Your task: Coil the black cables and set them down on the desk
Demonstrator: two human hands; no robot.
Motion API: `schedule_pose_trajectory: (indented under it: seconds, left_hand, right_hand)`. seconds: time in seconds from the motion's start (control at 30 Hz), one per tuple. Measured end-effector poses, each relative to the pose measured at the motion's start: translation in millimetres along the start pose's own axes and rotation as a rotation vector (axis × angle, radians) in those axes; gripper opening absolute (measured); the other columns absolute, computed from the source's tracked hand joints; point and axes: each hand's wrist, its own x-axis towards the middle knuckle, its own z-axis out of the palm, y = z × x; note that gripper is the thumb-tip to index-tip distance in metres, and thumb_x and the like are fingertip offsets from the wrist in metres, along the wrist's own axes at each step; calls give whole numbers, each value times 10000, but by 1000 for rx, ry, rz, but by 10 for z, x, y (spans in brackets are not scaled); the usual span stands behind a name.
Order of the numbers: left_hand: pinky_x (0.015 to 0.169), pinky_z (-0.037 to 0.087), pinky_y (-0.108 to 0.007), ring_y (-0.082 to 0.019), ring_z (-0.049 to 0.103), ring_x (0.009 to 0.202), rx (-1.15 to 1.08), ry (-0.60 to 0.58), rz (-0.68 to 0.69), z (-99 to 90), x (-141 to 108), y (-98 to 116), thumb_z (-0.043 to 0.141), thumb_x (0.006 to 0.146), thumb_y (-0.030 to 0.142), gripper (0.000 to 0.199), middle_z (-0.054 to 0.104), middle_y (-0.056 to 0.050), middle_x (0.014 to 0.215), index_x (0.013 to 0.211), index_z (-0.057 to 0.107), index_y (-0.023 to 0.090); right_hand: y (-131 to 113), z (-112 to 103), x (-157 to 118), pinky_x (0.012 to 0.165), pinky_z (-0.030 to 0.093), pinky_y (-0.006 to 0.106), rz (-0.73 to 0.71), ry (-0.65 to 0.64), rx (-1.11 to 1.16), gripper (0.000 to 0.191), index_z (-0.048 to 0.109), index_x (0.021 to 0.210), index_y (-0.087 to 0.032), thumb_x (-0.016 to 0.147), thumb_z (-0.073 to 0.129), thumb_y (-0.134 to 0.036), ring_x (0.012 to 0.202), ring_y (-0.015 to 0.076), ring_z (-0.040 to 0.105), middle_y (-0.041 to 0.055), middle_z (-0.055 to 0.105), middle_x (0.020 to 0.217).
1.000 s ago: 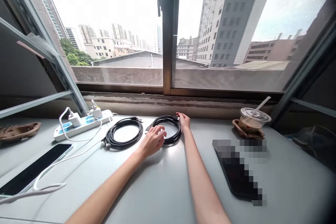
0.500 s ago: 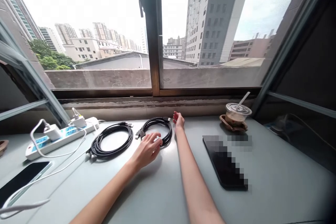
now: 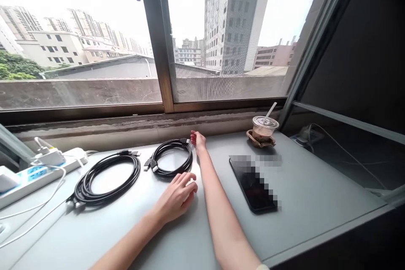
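Note:
A coiled black cable (image 3: 190, 161) lies on the table in front of me, its plugs at the left side and the far right. My left hand (image 3: 177, 197) hovers just in front of this coil, palm down, with loosely bent fingers apart and nothing in them. At the coil's far right my right hand (image 3: 198, 142) rests on its side by the plug, fingers slightly curled and apart. Whether it touches the plug I cannot tell. Further left lies a second, larger coiled black cable (image 3: 134, 181), with plugs at its back and front left.
On the right lies a black phone (image 3: 253, 190), partly pixelated. Behind it a lidded drink cup with a straw (image 3: 265, 128) sits in a brown holder (image 3: 253, 139). A white power strip (image 3: 74, 158) with chargers and white cords is at left. The window (image 3: 167, 107) borders the table's back.
The view has swung right and tilted. My left hand has drawn back from over the near coil toward me. My right hand stays by that coil's far right side.

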Motion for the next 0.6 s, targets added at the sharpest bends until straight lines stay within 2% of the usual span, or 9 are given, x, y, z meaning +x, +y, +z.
schedule_pose_trajectory:
  seconds: [0.2, 0.3, 0.4, 0.47, 0.53, 0.6]
  left_hand:
    - [777, 424, -310, -167, 525, 816, 95, -75, 1, -48, 22, -30, 412, 830, 97, 156, 590, -56, 990, 825, 538, 189]
    - [827, 420, -311, -164, 549, 843, 161, -111, -124, -218, 37, -110, 452, 819, 133, 125, 602, -43, 986, 815, 558, 199]
    - [888, 399, -332, -174, 556, 922, 253, -19, -379, -431, 22, -284, 396, 870, 174, 172, 586, -57, 1038, 864, 566, 201]
    - [913, 387, -356, -195, 546, 991, 310, 65, -604, -537, -27, -439, 357, 885, 171, 207, 568, -84, 1068, 921, 560, 188]
    - [908, 392, -378, -227, 534, 1041, 346, 118, -834, -585, -109, -597, 370, 870, 167, 210, 556, -115, 1083, 984, 546, 167]
    - [884, 406, -397, -268, 531, 1063, 359, 123, -1030, -573, -209, -730, 407, 856, 197, 225, 549, -155, 1105, 1033, 532, 136]
  right_hand:
    - [-8, -44, -83, 808, 520, 372, -6, -24, -18, 312, 558, 1154, -150, 908, 536, -340, 956, 176, 591, 82, 578, 1137]
    - [-1, -64, -169, 797, 524, 364, -16, -52, -40, 306, 561, 1148, -149, 908, 537, -337, 942, 172, 594, 80, 582, 1124]
    - [22, -89, -230, 798, 523, 368, -35, -69, -60, 315, 557, 1154, -147, 905, 542, -339, 949, 176, 593, 80, 580, 1129]
    - [42, -110, -252, 810, 520, 376, -47, -74, -73, 323, 554, 1162, -148, 904, 542, -342, 964, 181, 589, 83, 575, 1143]
    - [62, -133, -268, 806, 520, 374, -59, -79, -90, 322, 556, 1159, -147, 903, 544, -342, 960, 180, 590, 83, 576, 1142]
    - [76, -157, -279, 794, 523, 366, -69, -82, -108, 319, 559, 1154, -145, 902, 546, -340, 948, 176, 593, 81, 579, 1133]
